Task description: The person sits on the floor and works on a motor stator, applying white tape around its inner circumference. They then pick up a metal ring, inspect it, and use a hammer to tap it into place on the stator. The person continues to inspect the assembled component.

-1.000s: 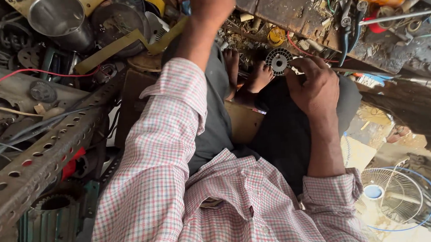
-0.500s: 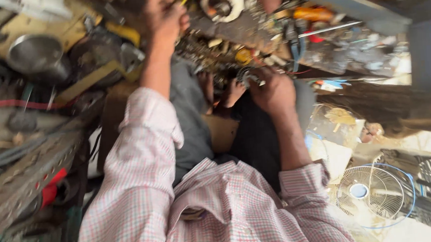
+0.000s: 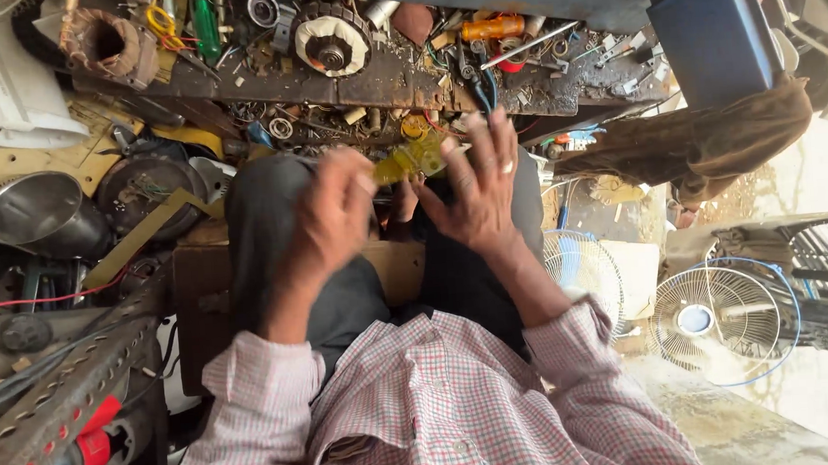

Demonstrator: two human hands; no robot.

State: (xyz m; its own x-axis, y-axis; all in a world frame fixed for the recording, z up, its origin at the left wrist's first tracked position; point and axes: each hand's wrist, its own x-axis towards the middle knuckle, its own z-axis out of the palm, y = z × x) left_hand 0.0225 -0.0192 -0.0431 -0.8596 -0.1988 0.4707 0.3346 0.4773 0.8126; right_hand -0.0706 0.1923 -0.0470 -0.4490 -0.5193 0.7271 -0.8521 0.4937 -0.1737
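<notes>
1. Yellow-handled tool (image 3: 411, 159) sits between both hands, above the lap, just before the cluttered workbench (image 3: 232, 81); left hand (image 3: 334, 218), blurred, closes round its handle end.
2. Right hand (image 3: 478, 185) has fingers spread, touching the tool's far end; judged: tool just taken up; a firmer two-handed hold seems needed.

Yellow translucent tool handle (image 3: 410, 159), blurred, lay roughly level between both hands above the lap, left end in the curled left hand (image 3: 332, 218), right end touching right hand (image 3: 476, 188) fingers.

Two hands (image 3: 332, 218), one yellow-handled tool (image 3: 411, 159), two fan guards (image 3: 721, 314) (one partly hidden), one steel pot (image 3: 31, 208)
</notes>
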